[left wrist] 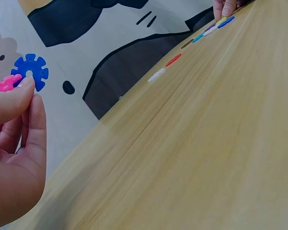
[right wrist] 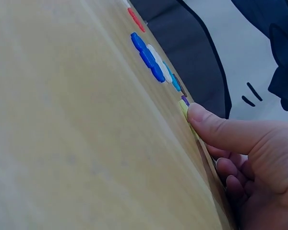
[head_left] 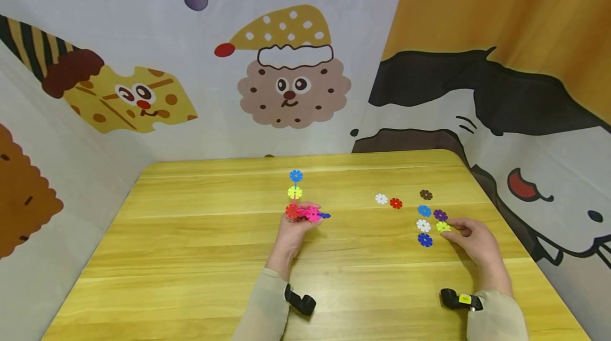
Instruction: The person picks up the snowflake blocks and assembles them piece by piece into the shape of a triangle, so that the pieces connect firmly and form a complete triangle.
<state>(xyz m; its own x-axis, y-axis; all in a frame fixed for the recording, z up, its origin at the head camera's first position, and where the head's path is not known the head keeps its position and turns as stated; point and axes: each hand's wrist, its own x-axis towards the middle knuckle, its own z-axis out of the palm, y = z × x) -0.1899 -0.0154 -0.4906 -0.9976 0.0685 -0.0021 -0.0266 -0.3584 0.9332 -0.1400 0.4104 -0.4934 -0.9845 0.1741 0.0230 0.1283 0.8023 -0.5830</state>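
Observation:
My left hand [head_left: 292,234] holds a joined string of notched plastic discs above the table. In the head view the string shows a light blue disc [head_left: 296,175], a yellow-green one [head_left: 295,192], a red one [head_left: 292,211], a pink one [head_left: 313,214] and a dark blue one [head_left: 325,216]. The left wrist view shows the dark blue disc [left wrist: 32,69] face-on by the thumb. At the right, my right hand [head_left: 479,243] pinches a loose yellow-green disc [head_left: 443,227] on the table, beside a purple disc [head_left: 440,215]. Its fingertips partly cover that yellow-green disc.
Loose discs lie left of my right hand: brown [head_left: 426,194], light blue [head_left: 424,211], white [head_left: 422,225] and dark blue [head_left: 425,240]. Farther left are another white disc [head_left: 381,199] and a red disc [head_left: 395,203]. A printed curtain [head_left: 215,107] hangs behind the wooden table [head_left: 191,256].

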